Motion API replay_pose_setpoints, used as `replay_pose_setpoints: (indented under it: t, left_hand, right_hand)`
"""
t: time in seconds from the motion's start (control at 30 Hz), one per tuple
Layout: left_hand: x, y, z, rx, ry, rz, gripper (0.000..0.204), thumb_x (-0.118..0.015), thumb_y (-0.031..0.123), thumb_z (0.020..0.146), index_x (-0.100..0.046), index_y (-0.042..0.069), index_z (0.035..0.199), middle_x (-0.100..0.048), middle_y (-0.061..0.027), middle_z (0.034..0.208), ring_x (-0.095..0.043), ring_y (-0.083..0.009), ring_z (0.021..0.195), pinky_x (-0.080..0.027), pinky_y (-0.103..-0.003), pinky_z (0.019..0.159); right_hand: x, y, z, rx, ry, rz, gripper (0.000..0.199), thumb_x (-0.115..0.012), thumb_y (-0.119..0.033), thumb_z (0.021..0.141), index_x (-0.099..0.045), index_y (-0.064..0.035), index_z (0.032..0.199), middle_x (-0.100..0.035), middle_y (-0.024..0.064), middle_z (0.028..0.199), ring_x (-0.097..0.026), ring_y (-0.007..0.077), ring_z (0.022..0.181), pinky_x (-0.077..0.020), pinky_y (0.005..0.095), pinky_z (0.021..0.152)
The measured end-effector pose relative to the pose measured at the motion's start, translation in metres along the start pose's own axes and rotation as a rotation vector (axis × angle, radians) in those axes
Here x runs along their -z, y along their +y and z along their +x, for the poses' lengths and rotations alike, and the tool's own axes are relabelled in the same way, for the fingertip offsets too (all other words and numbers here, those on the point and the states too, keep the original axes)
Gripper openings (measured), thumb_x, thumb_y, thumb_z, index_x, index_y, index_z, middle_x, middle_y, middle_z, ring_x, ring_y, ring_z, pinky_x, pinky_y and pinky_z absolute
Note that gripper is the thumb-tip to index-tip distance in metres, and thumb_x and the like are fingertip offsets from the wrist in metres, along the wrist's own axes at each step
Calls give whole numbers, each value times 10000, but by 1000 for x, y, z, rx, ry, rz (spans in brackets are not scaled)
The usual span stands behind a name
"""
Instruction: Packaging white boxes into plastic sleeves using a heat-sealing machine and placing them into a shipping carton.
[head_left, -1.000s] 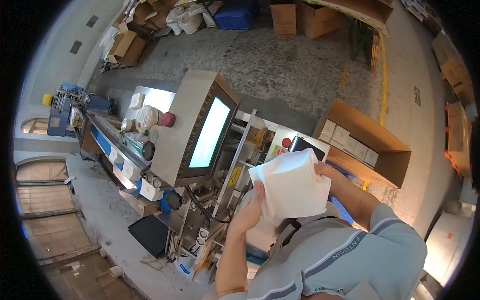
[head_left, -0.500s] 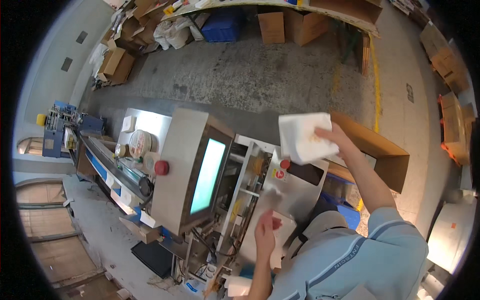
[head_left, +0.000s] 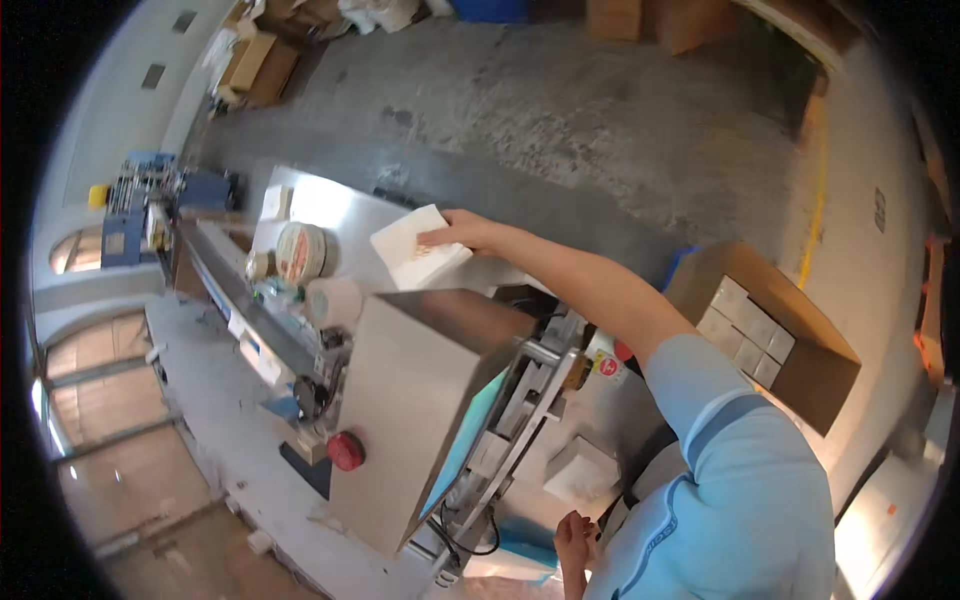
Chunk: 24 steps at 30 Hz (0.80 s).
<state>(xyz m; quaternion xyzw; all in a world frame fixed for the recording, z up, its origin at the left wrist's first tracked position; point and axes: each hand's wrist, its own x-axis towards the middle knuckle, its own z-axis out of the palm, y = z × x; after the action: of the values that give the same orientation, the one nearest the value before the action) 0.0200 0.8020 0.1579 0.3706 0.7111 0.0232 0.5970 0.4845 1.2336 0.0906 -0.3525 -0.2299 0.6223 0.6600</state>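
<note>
My right hand grips a white square stack of paper napkins with a small golden pattern. The arm stretches to the far left, past the top of a machine's metal screen housing, and holds the stack over a shiny steel table. Low in the view, close to my body, is my left hand. Its fingers are loosely bent and apart, with nothing visible in them. Just beyond it another white stack lies on the machine's steel surface.
An open cardboard box at the right holds several white packs. Tape rolls and a small white block stand on the steel table. A red button juts from the housing. A conveyor runs along the left.
My right hand has carried the napkin stack leftward from the right side to above the steel table. My left hand has drawn back toward my body. The view has shifted; packs now show in the box.
</note>
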Motion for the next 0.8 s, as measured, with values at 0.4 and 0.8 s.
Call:
replay_pose_setpoints:
  t: [0.4,0.8]
  left_hand:
    - [55,-41,46,-236,257,-1,250,-601,201,997,-665,2,1134,-724,-84,953,-678,-144,857,-535,-290,728]
    - [30,-16,154,-658,137,-161,334,-576,334,1034,-615,6,1087,-619,-17,874,-600,-123,794,-457,-213,659]
  right_hand:
    - [6,16,-74,201,325,-1149,298,-580,-198,929,-684,-30,1152,-711,131,930,-668,244,891,-536,414,727]
    - [-38,59,-492,-306,492,-561,341,-628,-292,997,-632,-24,1208,-685,54,1005,-638,140,919,-520,295,826]
